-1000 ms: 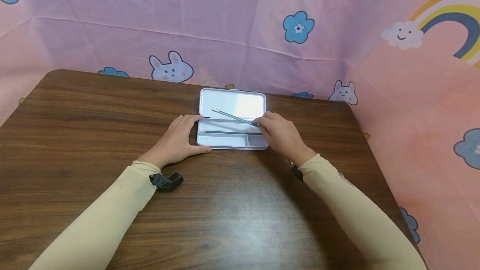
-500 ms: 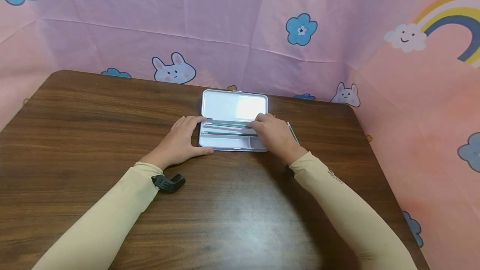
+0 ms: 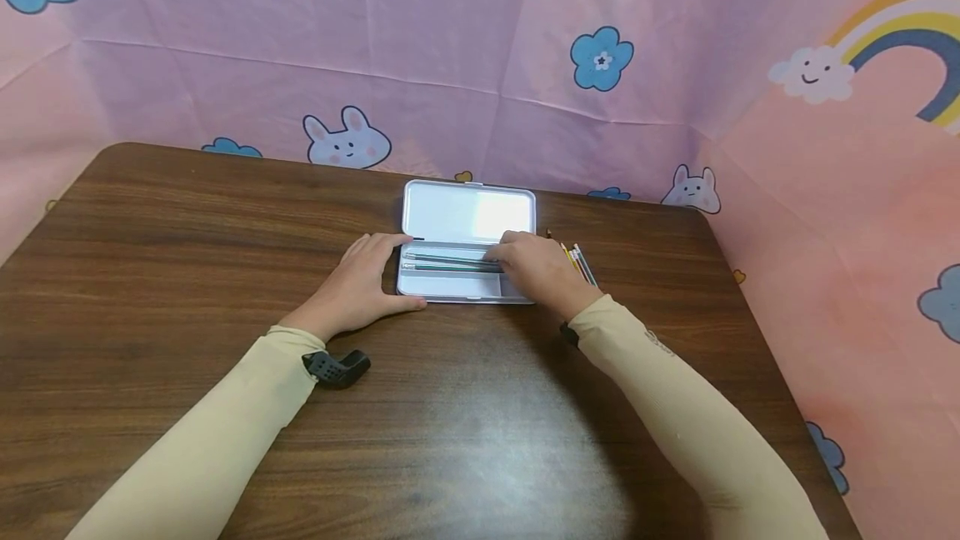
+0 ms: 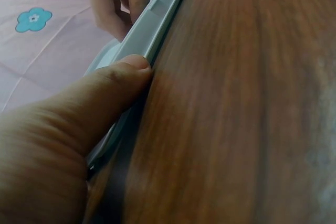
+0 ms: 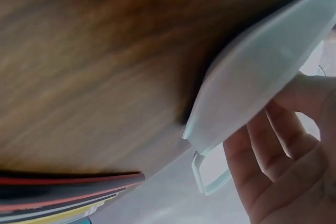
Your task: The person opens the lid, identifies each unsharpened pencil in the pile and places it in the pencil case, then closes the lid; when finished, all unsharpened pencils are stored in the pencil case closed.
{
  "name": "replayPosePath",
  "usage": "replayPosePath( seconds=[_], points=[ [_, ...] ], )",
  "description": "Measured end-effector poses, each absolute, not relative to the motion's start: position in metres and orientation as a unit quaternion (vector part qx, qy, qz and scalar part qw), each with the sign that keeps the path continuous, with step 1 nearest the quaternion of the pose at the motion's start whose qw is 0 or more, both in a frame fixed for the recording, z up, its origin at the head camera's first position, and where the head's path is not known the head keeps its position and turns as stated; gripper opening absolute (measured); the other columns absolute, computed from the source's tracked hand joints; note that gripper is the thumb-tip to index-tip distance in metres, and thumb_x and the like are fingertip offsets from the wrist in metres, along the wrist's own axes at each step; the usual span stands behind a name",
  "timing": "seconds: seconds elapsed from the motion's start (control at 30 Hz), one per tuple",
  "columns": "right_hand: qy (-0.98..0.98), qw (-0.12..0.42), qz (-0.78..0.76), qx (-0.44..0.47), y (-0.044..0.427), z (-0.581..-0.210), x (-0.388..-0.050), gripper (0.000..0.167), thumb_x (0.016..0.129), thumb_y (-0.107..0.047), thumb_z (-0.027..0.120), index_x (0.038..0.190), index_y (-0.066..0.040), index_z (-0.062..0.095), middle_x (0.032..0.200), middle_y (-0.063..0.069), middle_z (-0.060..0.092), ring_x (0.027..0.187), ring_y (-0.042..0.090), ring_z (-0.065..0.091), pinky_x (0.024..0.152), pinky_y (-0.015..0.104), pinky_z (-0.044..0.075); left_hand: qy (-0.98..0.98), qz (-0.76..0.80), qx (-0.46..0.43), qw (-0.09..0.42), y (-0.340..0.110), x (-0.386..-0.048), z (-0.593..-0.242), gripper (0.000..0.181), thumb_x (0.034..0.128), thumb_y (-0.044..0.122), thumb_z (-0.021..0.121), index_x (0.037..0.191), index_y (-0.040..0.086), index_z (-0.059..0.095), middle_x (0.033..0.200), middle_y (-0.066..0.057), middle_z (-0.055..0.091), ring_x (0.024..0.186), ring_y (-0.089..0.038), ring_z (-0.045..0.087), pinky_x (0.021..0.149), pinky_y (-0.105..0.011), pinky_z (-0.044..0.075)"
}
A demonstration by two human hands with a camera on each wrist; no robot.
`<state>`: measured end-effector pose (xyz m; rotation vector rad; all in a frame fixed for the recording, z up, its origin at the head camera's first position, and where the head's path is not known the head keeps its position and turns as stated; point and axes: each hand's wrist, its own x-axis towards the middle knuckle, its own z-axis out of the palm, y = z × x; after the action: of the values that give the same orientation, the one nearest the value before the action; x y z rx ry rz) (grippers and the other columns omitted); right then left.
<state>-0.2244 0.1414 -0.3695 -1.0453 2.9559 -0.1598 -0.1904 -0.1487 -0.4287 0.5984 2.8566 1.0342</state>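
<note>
A white pencil case [image 3: 448,284] lies on the table with its lid [image 3: 442,211] laid back. Two green pencils [image 3: 450,267] lie side by side in its long compartment, erasers to the left. My left hand [image 3: 348,286] holds the case's left end, thumb at the front edge and fingers at the back; in the left wrist view the thumb [image 4: 137,62] presses the case wall [image 4: 144,38]. My right hand [image 3: 542,272] reaches into the right part of the case, fingers bent at the rear pencil. The right wrist view shows that hand [image 5: 289,169] behind the case wall [image 5: 252,77], fingertips hidden.
Several loose pencils [image 3: 582,262] lie on the brown table [image 3: 450,407] just right of the case, partly behind the right hand; their striped sides [image 5: 68,195] show in the right wrist view. A patterned cloth [image 3: 450,65] hangs behind the table.
The right hand brought a pencil down from above the case into the long compartment, then moved it forward beside the other pencil. The left hand has kept its place on the case.
</note>
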Motion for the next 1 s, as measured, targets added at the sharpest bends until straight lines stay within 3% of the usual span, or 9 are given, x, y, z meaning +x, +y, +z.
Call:
replayPosePath(
  seconds=[0.37,1.0],
  points=[
    [0.943,0.031,-0.056,-0.328,0.139,-0.371,-0.232,0.030,0.103,-0.004,0.059,0.118,-0.017,0.080,0.109,0.002,0.074,0.096,0.014,0.068,0.081,0.035,0.059,0.921,0.336,0.194,0.022,-0.148,-0.189,-0.427,0.101,0.0807,0.056,0.085,0.157,0.008,0.038,0.155,-0.016,0.044,0.148,-0.035,0.035,0.128,-0.055,0.011],
    [0.937,0.056,-0.074,-0.335,0.139,-0.372,-0.237,0.025,0.104,-0.004,0.056,0.112,-0.014,0.076,0.104,0.002,0.071,0.094,0.016,0.065,0.083,0.037,0.056,0.924,0.330,0.192,0.026,-0.149,-0.190,-0.428,0.101,0.0814,0.056,0.084,0.157,0.008,0.037,0.157,-0.015,0.042,0.150,-0.034,0.032,0.128,-0.053,0.010]
  ],
)
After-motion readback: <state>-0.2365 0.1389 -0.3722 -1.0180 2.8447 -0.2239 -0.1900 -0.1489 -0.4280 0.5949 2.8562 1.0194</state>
